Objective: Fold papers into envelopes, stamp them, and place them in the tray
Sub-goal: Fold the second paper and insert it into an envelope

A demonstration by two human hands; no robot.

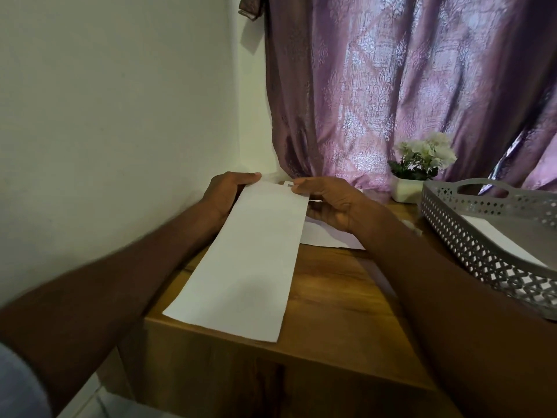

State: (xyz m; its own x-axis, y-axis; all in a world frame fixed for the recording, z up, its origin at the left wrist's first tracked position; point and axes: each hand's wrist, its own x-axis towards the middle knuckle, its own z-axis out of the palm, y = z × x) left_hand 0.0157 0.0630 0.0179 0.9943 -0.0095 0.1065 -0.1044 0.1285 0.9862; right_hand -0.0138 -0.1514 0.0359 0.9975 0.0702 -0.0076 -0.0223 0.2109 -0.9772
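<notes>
We see a person's two bare arms reaching forward over a wooden table (331, 285); between the hands is a long white paper (250, 254), already folded lengthwise into a narrow strip, its near end lying at the table's front edge and its far end lifted; the left hand (224, 193) has its grip closed on the far left corner, and the right hand (328, 203) pinches the far right corner with thumb and fingers. We judge the task to be partway through: this sheet has only its long fold and, as far as we can tell, is not yet an envelope — the cross folds, the stamping and the placing are all left for it; under the right hand lie more white sheets (328, 236), seemingly waiting their turn; to the right stands a grey perforated tray (470, 236) with a white piece (500, 239) already in it, perhaps a finished envelope; we cannot make out a stamp. The table is warm brown wood set into a corner; a plain white wall (105, 116) runs along the left — a mauve patterned curtain (407, 86) hangs behind, and a small white pot of pale flowers (422, 164) sits at the back.
</notes>
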